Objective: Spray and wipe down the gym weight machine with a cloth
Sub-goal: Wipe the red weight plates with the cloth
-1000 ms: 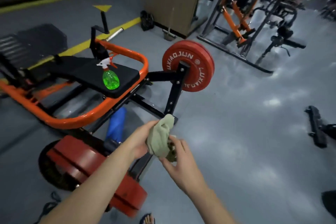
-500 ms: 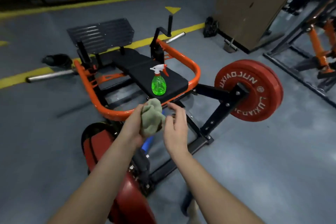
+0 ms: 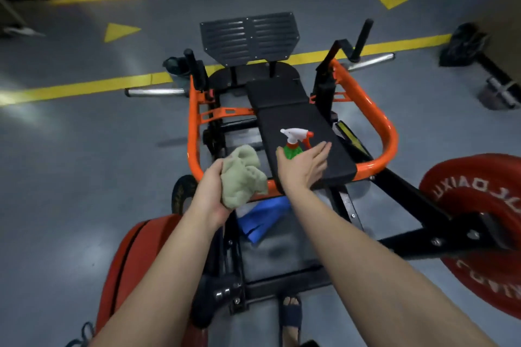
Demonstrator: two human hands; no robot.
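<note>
Glossy grey floor (image 3: 84, 149), crumpled cloth (image 3: 242, 177), padded bench (image 3: 296, 115)

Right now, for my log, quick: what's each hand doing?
Left hand: closed, holding the cloth.
Right hand: open, fingers straight beside the spray bottle, not gripping it.
</note>
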